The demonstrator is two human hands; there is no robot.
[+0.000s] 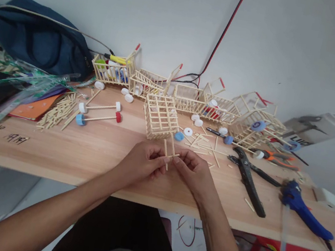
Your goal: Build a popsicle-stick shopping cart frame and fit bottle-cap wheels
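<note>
Over the front middle of the wooden table, my left hand and my right hand meet. Together they pinch a small frame of thin wooden sticks, its uprights poking up between my fingertips. Just behind my hands stands an open cage built of sticks. Loose sticks and a blue bottle cap lie to the right of it.
Several stick carts line the wall. Two stick axles with cap wheels and a pile of sticks lie left. Black pliers, a blue glue gun and orange cutters lie right. A dark bag sits far left.
</note>
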